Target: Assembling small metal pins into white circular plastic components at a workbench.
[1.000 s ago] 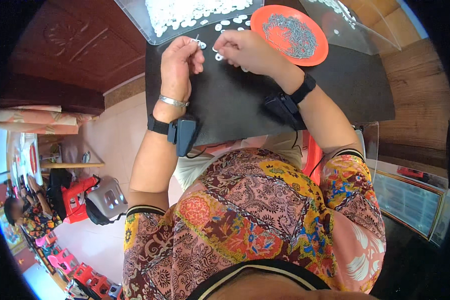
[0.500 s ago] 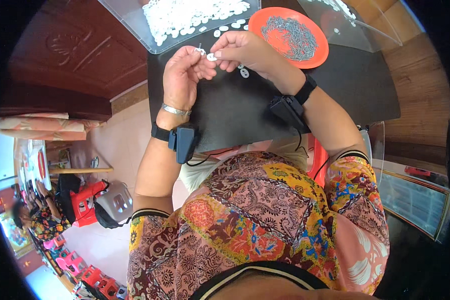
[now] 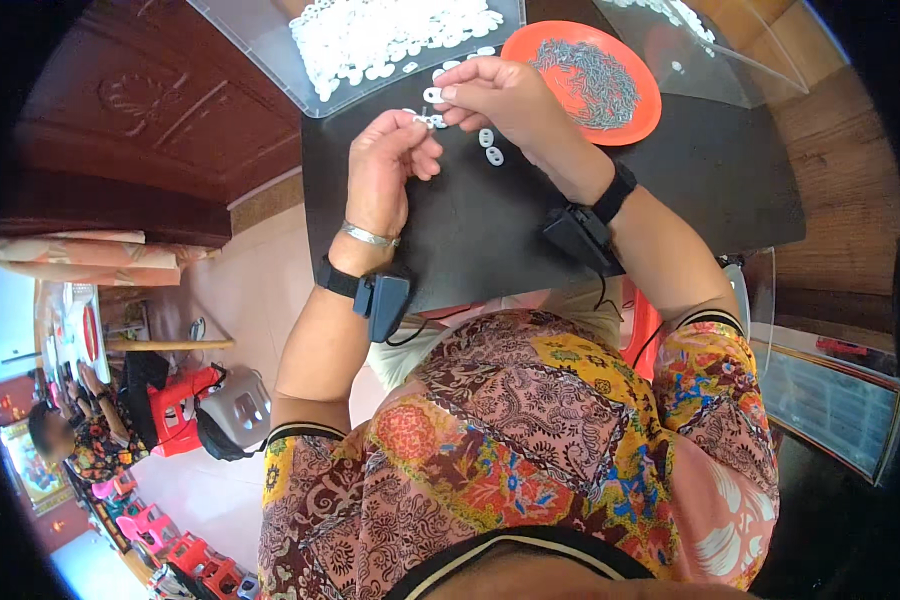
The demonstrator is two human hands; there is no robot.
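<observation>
My left hand (image 3: pixel 388 150) pinches a small white plastic piece (image 3: pixel 436 121) between thumb and forefinger. A thin grey metal pin (image 3: pixel 424 112) stands up from it. Just above, my right hand (image 3: pixel 500 95) grips a white oval piece with holes (image 3: pixel 433 95) by its edge. That oval is held apart from the left hand's piece and pin. Below the right hand, two loose white ovals (image 3: pixel 495 156) lie on the black table (image 3: pixel 470 220). My right fingers partly cover other white pieces behind them.
A clear bin (image 3: pixel 315 105) full of white pieces stands at the far side. An orange-red plate (image 3: pixel 650 115) of small grey metal pins sits to its right. Another clear container (image 3: pixel 740 85) is at far right. Another person (image 3: pixel 100 440) sits at the far left.
My right hand has lifted its oval up and away from my left hand. The left hand has shifted a little right and nearer to me. The view has also tilted slightly.
</observation>
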